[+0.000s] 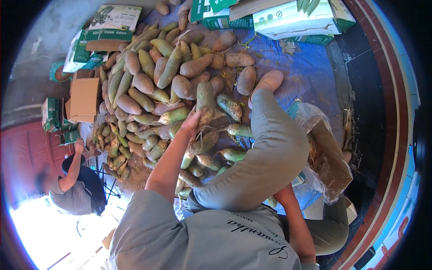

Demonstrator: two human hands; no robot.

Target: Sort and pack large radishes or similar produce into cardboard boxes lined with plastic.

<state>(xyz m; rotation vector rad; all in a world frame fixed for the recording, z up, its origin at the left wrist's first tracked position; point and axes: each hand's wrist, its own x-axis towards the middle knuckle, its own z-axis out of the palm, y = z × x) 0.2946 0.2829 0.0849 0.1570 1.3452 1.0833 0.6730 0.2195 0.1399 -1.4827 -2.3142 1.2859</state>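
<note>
Shirt (198,240); radish (205,94) mostly beyond left hand (192,121)

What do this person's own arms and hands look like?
The left hand is ungloved; the right hand is mostly hidden by the leg. Both forearms look bare, without watches or cables. The left sleeve is short, loose, grey. The grey shirt carries dark cursive lettering.

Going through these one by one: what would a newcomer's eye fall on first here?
First, the heap of green and brownish root vegetables, filling the upper middle and spreading left. Next, near the centre, the left hand holding a thick root. Then the open cardboard box, right of the bent leg.
</note>
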